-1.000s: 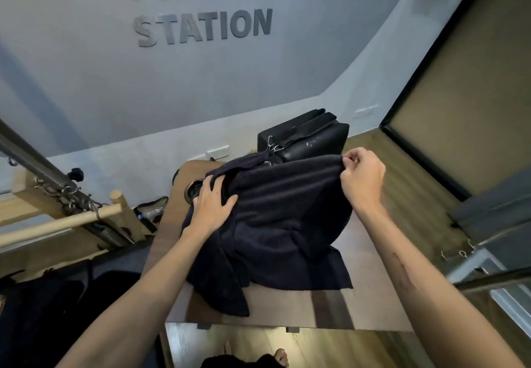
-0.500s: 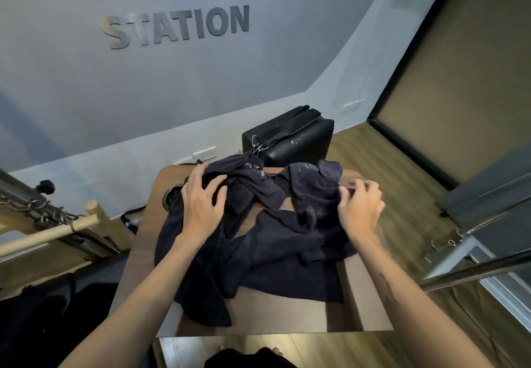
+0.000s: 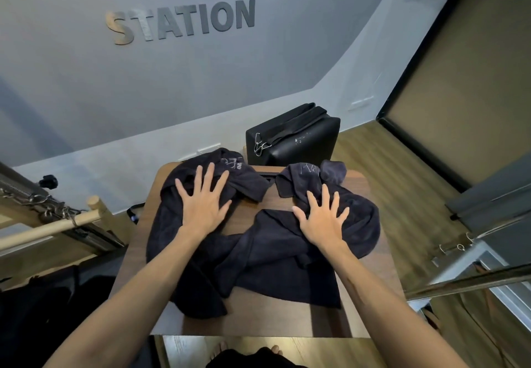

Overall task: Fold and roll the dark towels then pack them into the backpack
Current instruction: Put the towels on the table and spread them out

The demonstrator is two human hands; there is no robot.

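We press both grips, left [image 3: 204,204] and right [image 3: 324,219], flat with fingers spread, holding nothing, on crumpled towels [image 3: 275,255] covering the bench [image 3: 373,275] beneath.

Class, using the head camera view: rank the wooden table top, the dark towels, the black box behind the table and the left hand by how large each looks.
1. wooden table top
2. dark towels
3. black box, though it sits farther away
4. left hand

A towel [image 3: 258,255] lies crumpled mid-frame on the table [image 3: 370,255]; the left hand [image 3: 204,204] and right hand [image 3: 324,221] rest flat on it, a box [image 3: 296,137] above it
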